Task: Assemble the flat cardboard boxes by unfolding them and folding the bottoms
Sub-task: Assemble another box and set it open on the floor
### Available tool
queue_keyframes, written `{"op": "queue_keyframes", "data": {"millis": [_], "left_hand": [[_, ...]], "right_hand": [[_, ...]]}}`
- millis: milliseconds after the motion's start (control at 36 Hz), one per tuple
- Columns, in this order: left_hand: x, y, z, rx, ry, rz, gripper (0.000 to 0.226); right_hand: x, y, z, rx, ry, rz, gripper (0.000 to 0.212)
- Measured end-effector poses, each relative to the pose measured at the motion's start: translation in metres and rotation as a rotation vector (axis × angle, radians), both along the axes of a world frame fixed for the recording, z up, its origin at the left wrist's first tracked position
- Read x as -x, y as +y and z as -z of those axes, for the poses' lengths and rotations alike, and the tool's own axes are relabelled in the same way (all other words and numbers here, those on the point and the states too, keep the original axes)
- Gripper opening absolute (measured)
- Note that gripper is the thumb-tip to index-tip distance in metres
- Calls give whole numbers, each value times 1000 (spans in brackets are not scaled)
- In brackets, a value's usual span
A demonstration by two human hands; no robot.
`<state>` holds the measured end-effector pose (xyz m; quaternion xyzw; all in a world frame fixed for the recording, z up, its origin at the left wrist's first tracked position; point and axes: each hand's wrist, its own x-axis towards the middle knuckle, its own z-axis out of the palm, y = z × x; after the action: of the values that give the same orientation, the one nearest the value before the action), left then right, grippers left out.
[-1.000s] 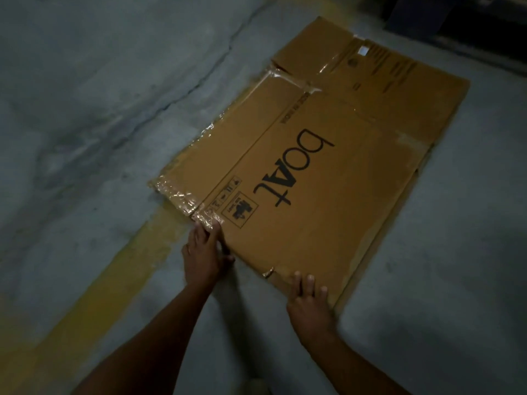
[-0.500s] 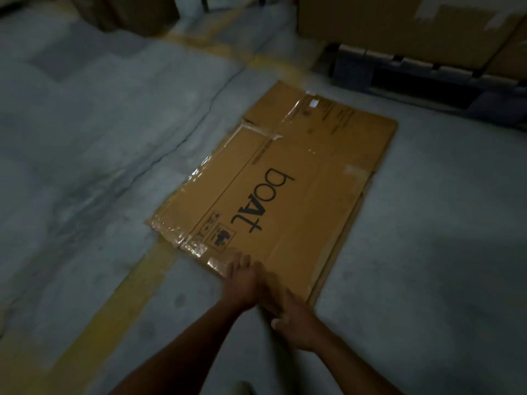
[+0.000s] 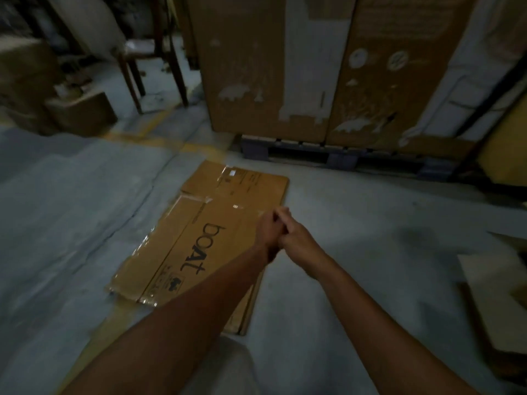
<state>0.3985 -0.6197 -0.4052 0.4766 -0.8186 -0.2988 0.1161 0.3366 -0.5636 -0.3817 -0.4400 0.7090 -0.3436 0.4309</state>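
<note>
A flattened brown cardboard box [image 3: 196, 223] printed "boAt" lies flat on the grey concrete floor, with clear tape along its left edge. Both my arms reach out above it. My left hand [image 3: 266, 233] and my right hand [image 3: 299, 242] meet in the air over the box's right part and touch each other. Their fingers overlap and are blurred, so I cannot make out how they lie. Neither hand touches the cardboard, and I see no object in them.
Tall cardboard cartons [image 3: 271, 67] stand on a dark pallet [image 3: 328, 155] just behind the flat box. Wooden chair legs [image 3: 134, 69] and a small box [image 3: 82, 112] are at the back left. More cardboard [image 3: 496, 303] lies at the right. A yellow line [image 3: 94, 340] crosses the floor.
Both hands have left the box's near edge, risen and come together in the air. The view has tilted up and back, showing the cartons behind.
</note>
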Motion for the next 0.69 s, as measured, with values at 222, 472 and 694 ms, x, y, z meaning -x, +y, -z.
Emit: {"op": "queue_keyframes", "data": {"millis": [222, 472, 694], "left_hand": [[88, 145, -138, 248, -580, -186, 68], [151, 278, -240, 602, -566, -157, 58], [234, 418, -275, 327, -479, 364, 48]], "right_hand": [[30, 91, -125, 210, -64, 196, 69], [93, 215, -212, 318, 225, 349, 69], [186, 359, -238, 404, 423, 691, 119]]}}
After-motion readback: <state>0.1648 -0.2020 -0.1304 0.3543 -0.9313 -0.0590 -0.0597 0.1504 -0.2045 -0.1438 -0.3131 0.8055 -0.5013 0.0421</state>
